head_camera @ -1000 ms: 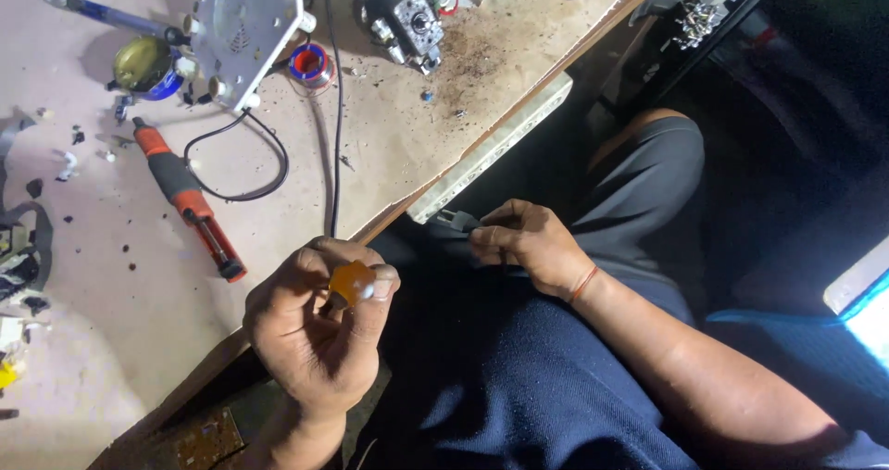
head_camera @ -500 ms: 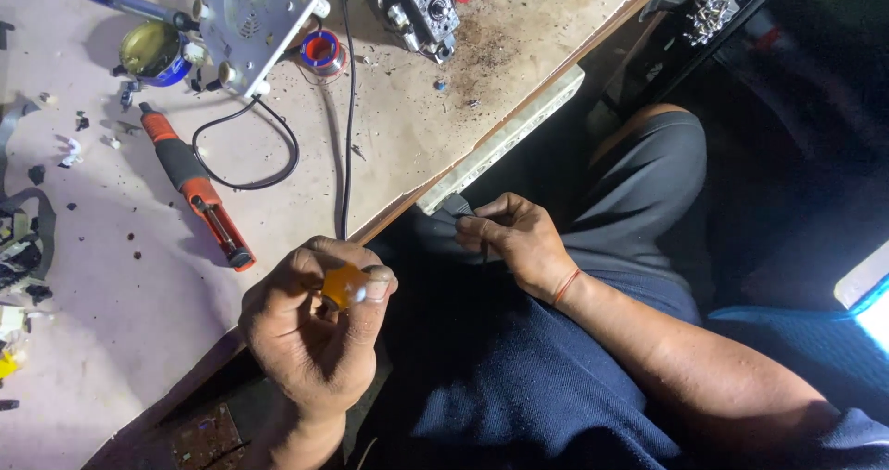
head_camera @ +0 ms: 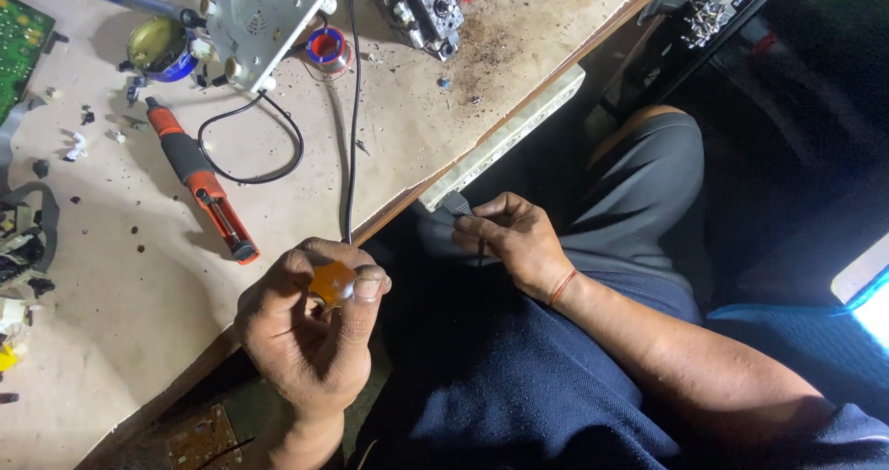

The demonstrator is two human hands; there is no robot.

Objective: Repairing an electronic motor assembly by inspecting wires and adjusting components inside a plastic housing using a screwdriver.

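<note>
My left hand [head_camera: 310,336] is closed around a small orange, translucent part [head_camera: 331,282], pinched between thumb and fingers just over the near edge of the workbench [head_camera: 120,285]. My right hand [head_camera: 514,243] rests over my lap, its fingers pinched on a thin black cable end with a grey plug-like tip [head_camera: 457,205]. A black cable [head_camera: 352,109] runs down the bench toward my hands. The two hands are about a hand's width apart.
On the bench lie an orange and black soldering iron [head_camera: 199,181], a small spool of solder [head_camera: 329,49], a grey metal chassis [head_camera: 259,12], a round tin [head_camera: 157,44], a green circuit board [head_camera: 18,39] and scattered debris. Dark equipment stands at the upper right.
Both hands have kept their grips; my right hand has shifted slightly left toward the bench edge. The view has tilted a little, bringing the bench tools lower in frame.
</note>
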